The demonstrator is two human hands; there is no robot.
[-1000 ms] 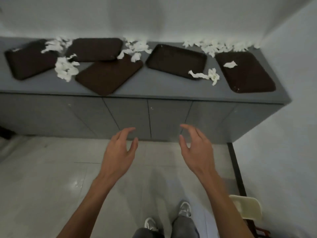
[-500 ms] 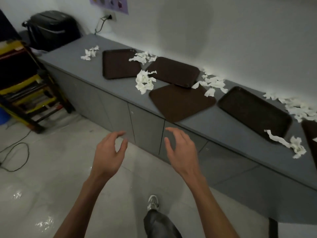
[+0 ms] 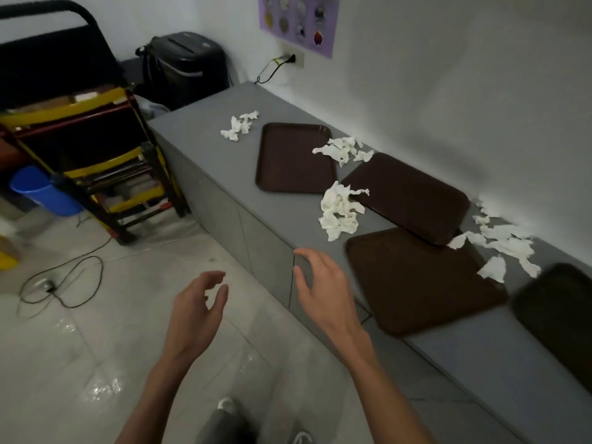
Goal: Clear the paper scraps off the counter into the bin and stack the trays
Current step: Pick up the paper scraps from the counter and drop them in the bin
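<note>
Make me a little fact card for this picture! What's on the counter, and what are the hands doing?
counter: long, grey, against a white wall
trays: four brown ones, spread out: far tray, second tray overlapping third tray, fourth tray at the picture's right edge
paper scraps: white clumps beside and between the trays
left hand: open, empty, over the floor
right hand: open, empty, near the counter's front edge
maybe bins: black container by the counter's far end; blue bucket on the floor
</note>
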